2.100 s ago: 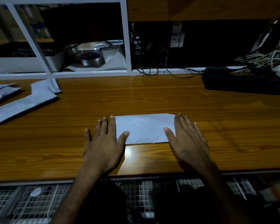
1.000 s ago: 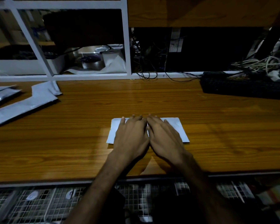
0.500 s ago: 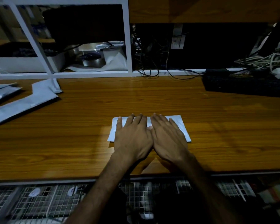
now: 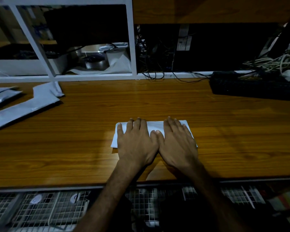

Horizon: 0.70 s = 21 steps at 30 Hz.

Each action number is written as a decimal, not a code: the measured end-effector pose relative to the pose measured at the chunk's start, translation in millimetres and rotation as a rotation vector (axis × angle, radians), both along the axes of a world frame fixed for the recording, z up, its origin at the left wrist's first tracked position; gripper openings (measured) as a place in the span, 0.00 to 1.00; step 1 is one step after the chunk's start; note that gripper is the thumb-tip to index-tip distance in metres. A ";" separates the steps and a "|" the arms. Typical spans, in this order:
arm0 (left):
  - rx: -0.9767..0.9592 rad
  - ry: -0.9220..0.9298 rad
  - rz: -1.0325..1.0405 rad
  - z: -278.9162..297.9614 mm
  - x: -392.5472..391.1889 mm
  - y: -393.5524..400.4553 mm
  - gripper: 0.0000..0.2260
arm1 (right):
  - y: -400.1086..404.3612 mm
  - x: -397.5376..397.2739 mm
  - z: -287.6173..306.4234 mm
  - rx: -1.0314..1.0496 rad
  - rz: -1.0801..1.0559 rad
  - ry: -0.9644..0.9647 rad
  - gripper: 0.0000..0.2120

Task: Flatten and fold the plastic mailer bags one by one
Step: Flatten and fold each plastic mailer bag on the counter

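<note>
A folded white mailer bag (image 4: 155, 127) lies flat on the wooden desk (image 4: 157, 101), near its front edge. Both hands lie palm-down on it with fingers straight, pressing; neither has a grip on anything. The left hand (image 4: 136, 144) covers the bag's left half, the right hand (image 4: 177, 144) its right half, and the thumbs touch at the middle. More grey mailer bags (image 4: 23, 108) lie at the desk's far left, and a black keyboard (image 4: 254, 88) sits at the far right
</note>
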<state>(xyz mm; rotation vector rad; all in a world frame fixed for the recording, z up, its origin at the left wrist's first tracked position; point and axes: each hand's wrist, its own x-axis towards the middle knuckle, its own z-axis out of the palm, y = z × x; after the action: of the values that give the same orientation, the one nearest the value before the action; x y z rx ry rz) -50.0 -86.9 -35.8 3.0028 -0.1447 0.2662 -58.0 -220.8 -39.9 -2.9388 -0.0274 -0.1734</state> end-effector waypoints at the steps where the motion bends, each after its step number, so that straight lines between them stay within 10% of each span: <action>1: 0.004 -0.001 0.014 -0.4 0.3 0.0 0.34 | 0.2 0.0 -0.6 0.006 -0.014 -0.001 0.43; 21: -0.038 0.053 0.086 -3.2 -0.1 45.8 0.37 | -37.5 -4.5 2.6 0.029 -0.085 0.053 0.35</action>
<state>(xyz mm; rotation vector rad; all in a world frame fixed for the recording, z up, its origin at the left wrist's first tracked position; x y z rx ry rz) -50.1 -41.1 -39.0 2.9788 -0.0050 0.1946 -62.5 -258.4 -37.3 -2.9159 0.1065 -0.1068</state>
